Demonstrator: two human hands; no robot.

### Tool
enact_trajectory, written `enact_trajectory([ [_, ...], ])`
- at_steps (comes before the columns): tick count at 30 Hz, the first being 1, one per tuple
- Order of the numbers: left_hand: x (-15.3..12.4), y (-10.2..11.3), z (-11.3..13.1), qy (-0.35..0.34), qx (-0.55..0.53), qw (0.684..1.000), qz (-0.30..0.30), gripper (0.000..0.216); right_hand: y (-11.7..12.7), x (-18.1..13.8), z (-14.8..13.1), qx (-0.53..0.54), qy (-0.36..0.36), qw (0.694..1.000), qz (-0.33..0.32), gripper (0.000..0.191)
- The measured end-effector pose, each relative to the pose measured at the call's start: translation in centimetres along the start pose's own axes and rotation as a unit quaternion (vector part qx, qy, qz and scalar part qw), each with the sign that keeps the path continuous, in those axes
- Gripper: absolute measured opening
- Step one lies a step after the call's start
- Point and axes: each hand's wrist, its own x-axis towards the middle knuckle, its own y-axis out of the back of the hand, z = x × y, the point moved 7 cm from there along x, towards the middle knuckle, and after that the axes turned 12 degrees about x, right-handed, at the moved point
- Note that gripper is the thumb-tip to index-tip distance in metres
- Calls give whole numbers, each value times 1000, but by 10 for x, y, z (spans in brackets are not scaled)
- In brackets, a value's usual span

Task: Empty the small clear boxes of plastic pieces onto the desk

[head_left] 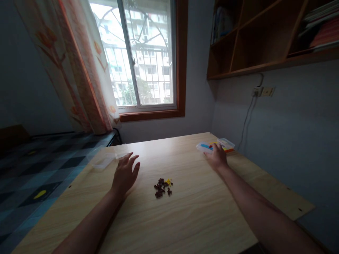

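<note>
My left hand hovers just over the wooden table with its fingers spread, reaching toward a clear plastic lid or tray near the far left edge. My right hand rests at the far right of the table against a clear plastic box with blue, red and yellow pieces inside; its fingers touch the box's near side, and whether they grip it is hidden. Between the hands lies a small heap of dark little pieces with one yellow piece among them.
A window with a patterned curtain is behind the table. Wooden shelves with books hang on the right wall above a wall socket and cable. A bed with a dark checked cover lies to the left.
</note>
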Motion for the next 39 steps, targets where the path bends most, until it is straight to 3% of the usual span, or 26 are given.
enact_trajectory([
  [4,6,19,19,-13,-12,1000,24,32,-36,-27,-42,128,47,986,-95,37],
  [8,6,24,38,-45,-64,997,8,31,-74,-65,-80,251,77,943,-205,37],
  [13,-3,-11,33,29,-165,981,-99,37,-109,-78,-99,353,51,895,-269,41],
  [20,-1,-58,12,97,-156,973,-138,45,-152,-71,-113,428,-19,842,-328,52],
  [25,9,-62,14,107,-164,973,-122,47,-158,-72,-119,470,-53,805,-358,56],
  [33,4,-22,67,-35,-222,965,-136,41,-146,-80,-129,537,-67,747,-386,52],
  [39,4,-18,80,-46,-244,953,-173,43,-146,-88,-133,571,-71,716,-395,51],
])
